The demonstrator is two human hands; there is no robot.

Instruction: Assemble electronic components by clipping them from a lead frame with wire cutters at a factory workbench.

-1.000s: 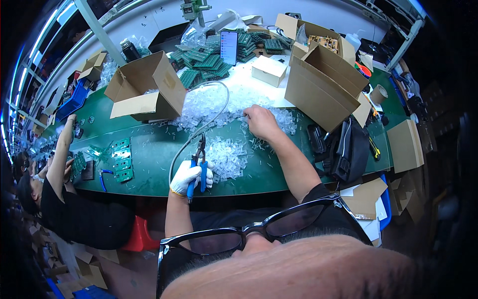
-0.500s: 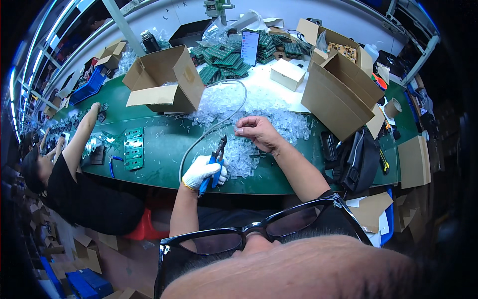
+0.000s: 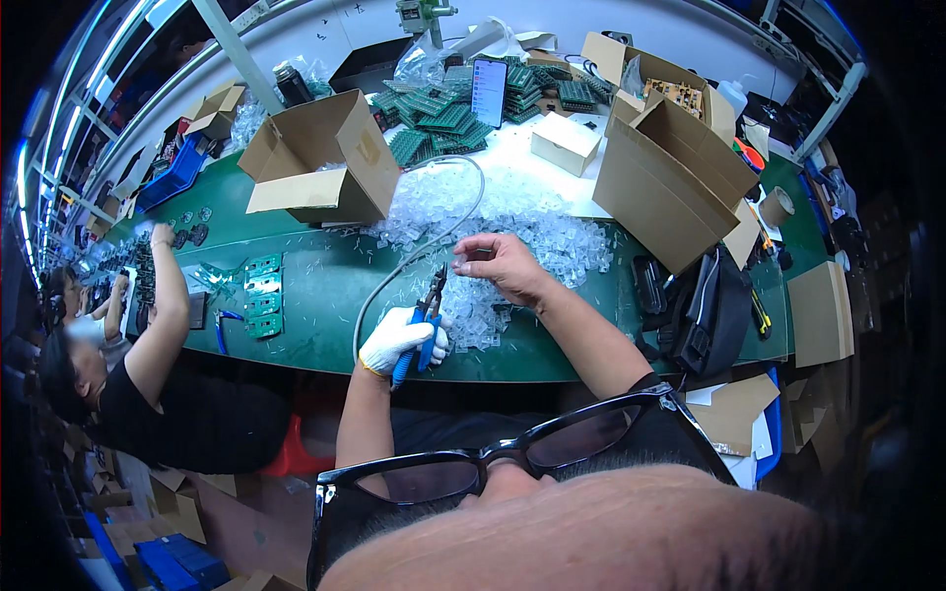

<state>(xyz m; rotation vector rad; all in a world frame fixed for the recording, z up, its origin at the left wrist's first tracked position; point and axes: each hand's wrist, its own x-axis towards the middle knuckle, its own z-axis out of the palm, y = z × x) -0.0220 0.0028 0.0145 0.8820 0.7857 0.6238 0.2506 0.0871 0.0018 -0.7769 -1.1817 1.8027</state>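
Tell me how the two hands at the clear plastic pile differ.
The left hand wears a white glove; the right hand is bare. The left hand grips blue-handled cutters; the right hand pinches a small clear plastic piece. The left hand sits nearer the table edge, the right hand farther in. Both meet over the green table.

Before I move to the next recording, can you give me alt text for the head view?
A person's white-gloved left hand grips blue-handled cutting pliers, tips pointed at a small piece pinched in the bare right hand, above a pile of clear plastic parts on a green worktable. Open cardboard boxes and stacked green circuit boards lie behind; another worker's arm reaches in at left.
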